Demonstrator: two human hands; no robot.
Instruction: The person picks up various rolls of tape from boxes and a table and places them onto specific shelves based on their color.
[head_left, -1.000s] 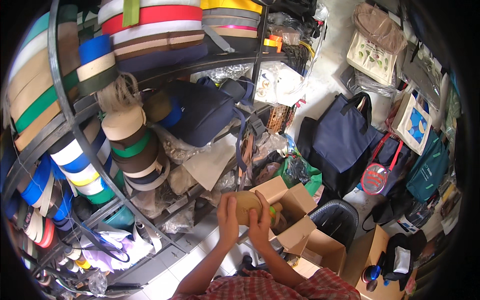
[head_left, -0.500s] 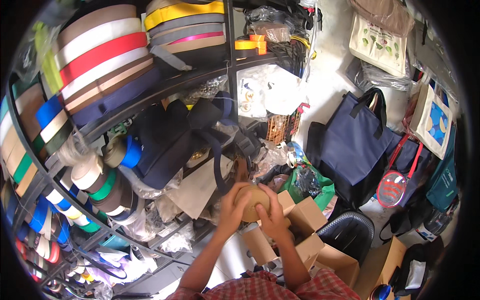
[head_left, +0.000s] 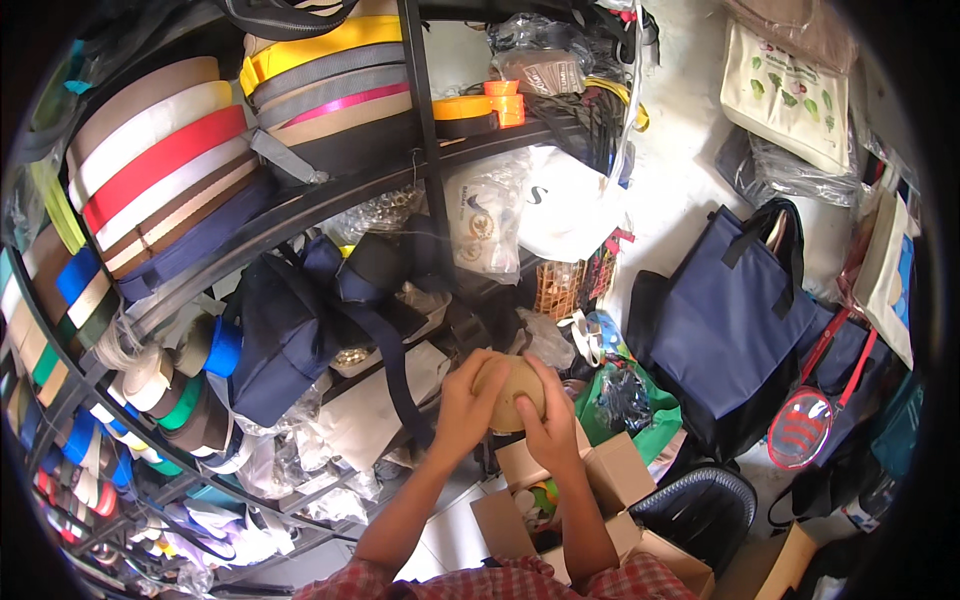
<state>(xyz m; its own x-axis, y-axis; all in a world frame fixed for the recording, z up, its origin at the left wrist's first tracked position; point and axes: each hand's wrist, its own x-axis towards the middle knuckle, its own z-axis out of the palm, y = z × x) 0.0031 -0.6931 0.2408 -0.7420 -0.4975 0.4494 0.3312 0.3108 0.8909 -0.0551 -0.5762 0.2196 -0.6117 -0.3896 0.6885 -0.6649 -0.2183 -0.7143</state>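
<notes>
Between my two hands is a round, flat-faced tan roll (head_left: 516, 388), which looks like coiled webbing strap. My left hand (head_left: 466, 408) wraps its left side, and my right hand (head_left: 552, 428) grips its right side with the thumb lying across the face. Just below the roll stands an open cardboard box (head_left: 622, 470) with its flaps spread and some colourful items inside. My right forearm crosses over this box. The fingers behind the roll are partly hidden.
On the left, a black metal rack (head_left: 300, 215) holds several rolls of coloured strap. A navy bag (head_left: 275, 340) lies on a shelf. At right hang a large navy tote (head_left: 725, 310) and a red-rimmed pouch (head_left: 800, 428). A black chair back (head_left: 700, 495) stands beside the box.
My view has shifted, so the rack sits further left and the wall bags further right. Both hands still hold the roll, and more of the box's contents shows.
</notes>
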